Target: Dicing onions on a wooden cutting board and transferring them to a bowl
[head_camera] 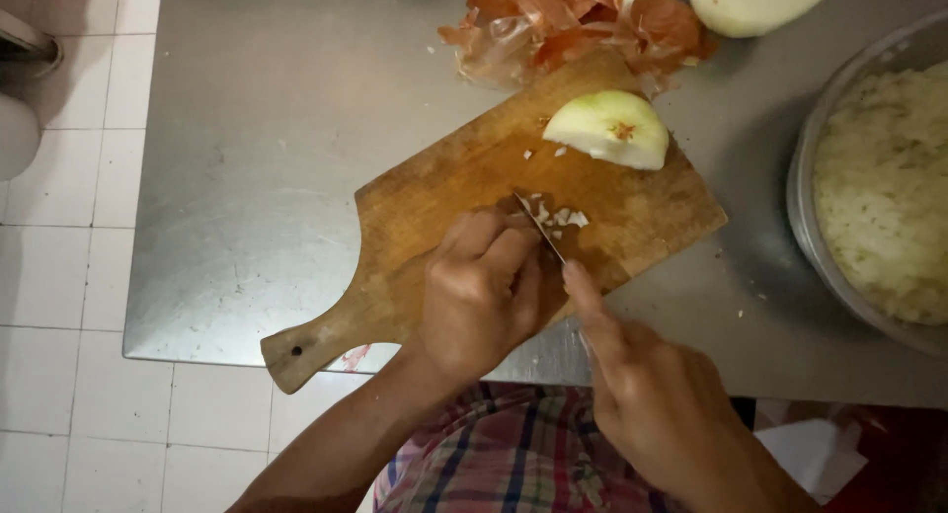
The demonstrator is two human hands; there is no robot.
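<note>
Two hands mincing onion on a wooden board.
Left hand pins slippery onion bits; right hand grips the knife, forefinger along its spine.

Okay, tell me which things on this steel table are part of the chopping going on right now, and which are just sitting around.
In use:
- left hand, pressing down on the onion bits being cut
- right hand, holding the thin steel knife
- small white chopped onion pieces
- brown wooden paddle-shaped cutting board

Lying about:
- pale peeled onion half on the board
- orange-brown onion skins
- second peeled onion
- large metal bowl of chopped onion
</note>
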